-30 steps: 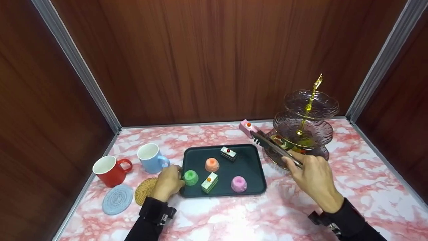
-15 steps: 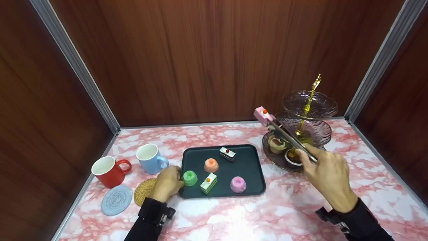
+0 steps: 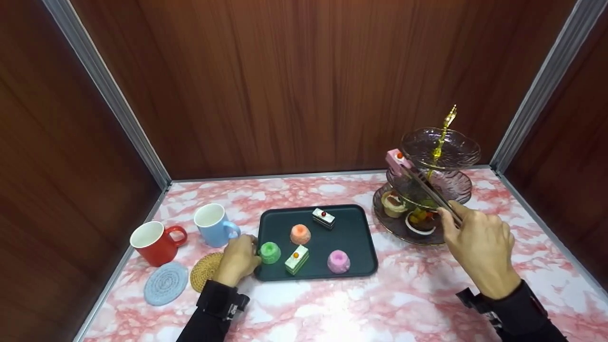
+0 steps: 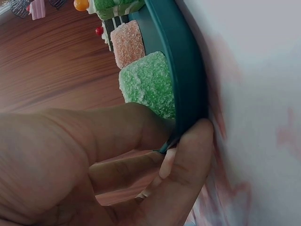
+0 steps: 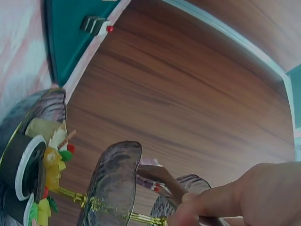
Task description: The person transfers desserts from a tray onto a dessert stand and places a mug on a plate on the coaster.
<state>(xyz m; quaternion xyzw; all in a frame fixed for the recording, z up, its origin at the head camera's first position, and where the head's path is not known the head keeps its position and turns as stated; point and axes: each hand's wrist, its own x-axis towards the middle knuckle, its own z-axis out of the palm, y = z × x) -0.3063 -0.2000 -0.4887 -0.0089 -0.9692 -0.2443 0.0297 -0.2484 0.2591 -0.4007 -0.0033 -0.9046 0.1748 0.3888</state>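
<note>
1. Farthest left of the left fingers: a red mug (image 3: 154, 244), with a round pale-blue coaster (image 3: 166, 283) nearer the viewer.
2. Closer to those fingers: a light-blue mug (image 3: 211, 228) just beyond them, and a woven tan coaster (image 3: 202, 273) partly hidden behind the wrist.
3. The left hand (image 3: 239, 256) pinches the left edge of a dark green tray (image 3: 358, 237), its thumb and fingers closed to the rim's thickness.
4. Right of these fingertips, on the tray: a green sweet (image 3: 270, 253) just beside them, then a green cake slice (image 3: 297, 260), an orange sweet (image 3: 300, 234), a white-topped layered slice (image 3: 323, 218) and a purple sweet (image 3: 338, 262).
5. Ahead and left of the right fingers, a pink cake slice (image 3: 395, 161) is raised in the tips of the tongs (image 3: 430, 192), near the tiered stand (image 3: 463, 185); whether it touches a plate, I cannot tell.
6. Left of the right fingers, on the stand's lowest plate: a cream-coloured tart (image 3: 393, 205) and a fruit-topped tart (image 3: 420, 223).
7. The right hand (image 3: 479, 247) holds the tongs, thumb and fingers squeezed together around the handles.
</note>
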